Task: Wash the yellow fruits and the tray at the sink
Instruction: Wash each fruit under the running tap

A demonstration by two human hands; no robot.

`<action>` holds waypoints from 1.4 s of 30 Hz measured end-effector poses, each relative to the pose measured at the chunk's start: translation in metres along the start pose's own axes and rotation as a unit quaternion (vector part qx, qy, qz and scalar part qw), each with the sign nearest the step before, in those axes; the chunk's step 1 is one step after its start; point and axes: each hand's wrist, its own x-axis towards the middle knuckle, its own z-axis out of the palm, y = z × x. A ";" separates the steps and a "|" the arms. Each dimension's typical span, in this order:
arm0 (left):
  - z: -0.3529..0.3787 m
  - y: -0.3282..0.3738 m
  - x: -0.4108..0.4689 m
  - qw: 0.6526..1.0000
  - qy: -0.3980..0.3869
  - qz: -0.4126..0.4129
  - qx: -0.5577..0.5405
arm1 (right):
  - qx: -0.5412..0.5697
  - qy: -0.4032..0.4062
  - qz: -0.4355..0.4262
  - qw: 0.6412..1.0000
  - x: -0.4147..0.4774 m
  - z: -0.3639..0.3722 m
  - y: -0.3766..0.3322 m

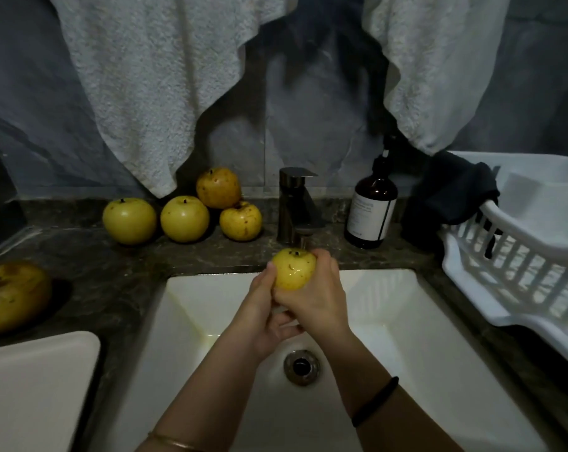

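A wet yellow fruit (pixel 293 269) is held over the white sink (pixel 403 308), right under the spout of the dark faucet (pixel 296 207). My right hand (pixel 318 296) grips it from the right and below. My left hand (pixel 266 313) holds it from the left, thumb on its side. Several more yellow fruits stand on the counter behind the sink: (pixel 129 220), (pixel 184 218), (pixel 218 188), (pixel 241 220). Another, browner fruit (pixel 13 296) lies at the far left. A white tray (pixel 38 386) sits at the lower left.
A brown pump bottle (pixel 371 210) stands right of the faucet. A white dish rack (pixel 521 256) with a dark cloth (pixel 452 194) over its edge fills the right counter. White towels (pixel 152 93) hang on the wall behind. The sink drain (pixel 301 367) lies below my hands.
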 end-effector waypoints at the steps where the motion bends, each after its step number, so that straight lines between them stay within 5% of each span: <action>1: 0.004 0.001 -0.001 0.999 -0.014 -0.010 -0.027 | 0.007 0.002 0.001 1.000 0.001 0.000 0.000; 7: 0.031 0.012 0.000 0.997 0.038 -0.004 -0.063 | 0.106 -0.022 0.056 0.993 0.007 -0.005 0.004; 11: 0.021 0.008 0.007 0.996 0.069 0.019 -0.054 | 0.387 -0.043 0.167 0.906 0.006 -0.018 0.001; 18: 0.017 0.004 0.012 0.993 0.048 0.051 0.094 | 0.293 -0.049 0.182 0.937 0.011 -0.009 0.006; 31: 0.028 0.005 0.009 0.994 0.021 0.083 0.073 | 0.311 -0.025 0.141 0.939 0.011 -0.011 0.001; 42: 0.031 0.003 0.012 0.985 0.086 0.138 0.061 | 0.287 -0.080 0.064 0.953 0.008 -0.010 0.002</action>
